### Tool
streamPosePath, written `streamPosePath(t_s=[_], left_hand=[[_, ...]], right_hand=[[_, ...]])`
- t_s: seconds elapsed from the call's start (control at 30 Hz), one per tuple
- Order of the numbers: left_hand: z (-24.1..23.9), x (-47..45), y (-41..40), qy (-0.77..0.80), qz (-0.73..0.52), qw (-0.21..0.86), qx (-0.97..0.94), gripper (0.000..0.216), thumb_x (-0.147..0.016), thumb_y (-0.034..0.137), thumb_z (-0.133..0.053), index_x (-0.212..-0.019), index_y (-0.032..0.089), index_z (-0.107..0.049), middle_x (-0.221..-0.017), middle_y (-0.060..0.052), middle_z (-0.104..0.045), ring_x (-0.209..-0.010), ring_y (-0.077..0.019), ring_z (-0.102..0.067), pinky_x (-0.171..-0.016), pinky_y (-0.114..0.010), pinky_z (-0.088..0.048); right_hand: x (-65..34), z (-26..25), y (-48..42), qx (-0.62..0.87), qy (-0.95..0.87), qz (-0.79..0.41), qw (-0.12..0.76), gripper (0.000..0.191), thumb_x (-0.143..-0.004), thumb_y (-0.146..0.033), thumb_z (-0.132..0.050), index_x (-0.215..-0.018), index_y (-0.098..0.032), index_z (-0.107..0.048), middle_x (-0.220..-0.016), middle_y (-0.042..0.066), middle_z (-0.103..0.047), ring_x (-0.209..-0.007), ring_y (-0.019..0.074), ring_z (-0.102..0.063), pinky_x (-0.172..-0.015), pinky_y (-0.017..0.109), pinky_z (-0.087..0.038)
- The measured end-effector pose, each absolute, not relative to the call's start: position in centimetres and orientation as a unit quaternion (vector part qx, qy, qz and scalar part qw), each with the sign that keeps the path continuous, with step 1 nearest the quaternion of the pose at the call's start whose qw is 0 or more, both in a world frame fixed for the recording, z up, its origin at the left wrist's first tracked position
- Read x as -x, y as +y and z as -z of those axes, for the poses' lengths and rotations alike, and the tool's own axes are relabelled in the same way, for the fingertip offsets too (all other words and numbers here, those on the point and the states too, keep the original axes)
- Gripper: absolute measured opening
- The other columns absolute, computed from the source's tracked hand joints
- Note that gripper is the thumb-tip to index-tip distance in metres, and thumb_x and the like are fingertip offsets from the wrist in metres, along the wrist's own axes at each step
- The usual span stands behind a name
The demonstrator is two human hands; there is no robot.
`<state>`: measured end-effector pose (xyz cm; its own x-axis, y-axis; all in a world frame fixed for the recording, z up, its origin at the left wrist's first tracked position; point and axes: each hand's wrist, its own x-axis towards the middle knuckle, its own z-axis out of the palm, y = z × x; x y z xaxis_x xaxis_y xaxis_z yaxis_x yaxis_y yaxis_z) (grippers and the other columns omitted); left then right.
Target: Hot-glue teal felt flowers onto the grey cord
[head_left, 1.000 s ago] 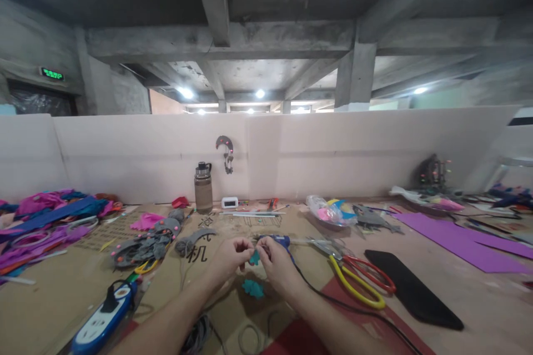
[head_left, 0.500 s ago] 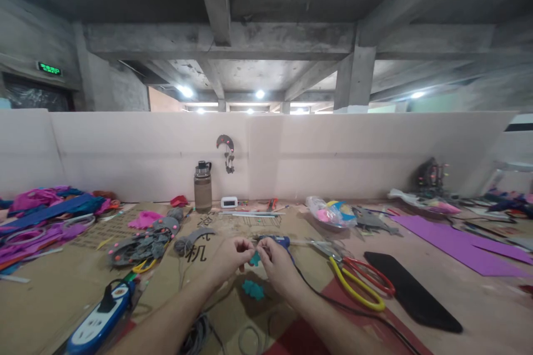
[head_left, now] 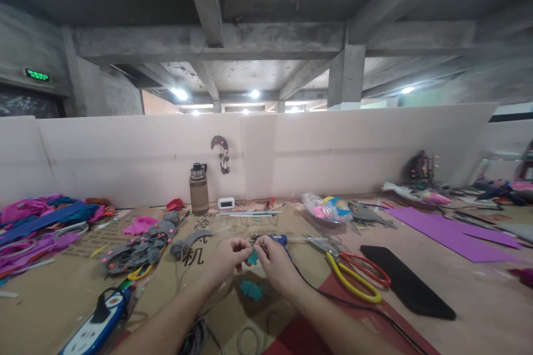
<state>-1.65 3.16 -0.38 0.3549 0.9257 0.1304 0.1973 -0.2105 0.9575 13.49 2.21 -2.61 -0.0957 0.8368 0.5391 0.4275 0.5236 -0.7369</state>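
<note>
My left hand and my right hand meet above the cardboard, fingertips pinched close together. Between them shows a small teal felt cutout, partly covered by the fingers. Another teal felt cutout with a jagged edge lies just below my hands. Behind my right fingers sits a blue glue gun, its dark cord running under my right forearm. Yellow-handled scissors and red-handled scissors lie to the right.
Grey cord coils near the front edge. A blue-and-white power strip lies at left, near a grey felt ornament. A bottle stands at the back. A black slab and purple sheets lie on the right.
The whole view has shifted slightly, with the background moving left. My hands keep nearly the same pinched pose around the teal felt cutout.
</note>
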Motion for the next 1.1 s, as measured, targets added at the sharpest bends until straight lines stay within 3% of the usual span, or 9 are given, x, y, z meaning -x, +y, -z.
streamPosePath(t_s=[0.2,1.1], left_hand=[[0.38,1.52,3.08,0.418,-0.396,0.470,-0.669,0.034,-0.066,0.044,-0.063,-0.078,0.012,-0.063,-0.063,-0.001,-0.059,-0.055,-0.0112,-0.053,-0.046,-0.021,-0.039],[0.81,1.78,3.42,0.417,-0.387,0.453,-0.686,0.032,-0.069,0.043,-0.062,-0.076,0.012,-0.064,-0.061,-0.001,-0.059,-0.057,-0.0124,-0.055,-0.047,-0.021,-0.040]], right_hand=[[-13.61,2.57,2.18,0.445,-0.710,-0.213,0.502,0.018,-0.084,-0.029,-0.042,-0.071,-0.019,-0.050,-0.068,0.002,-0.057,-0.063,0.0151,-0.050,-0.059,0.025,-0.036],[-13.68,2.76,2.37,0.443,-0.706,-0.214,0.510,0.018,-0.083,-0.028,-0.041,-0.070,-0.019,-0.049,-0.063,-0.001,-0.050,-0.058,0.0139,-0.044,-0.055,0.024,-0.033]])
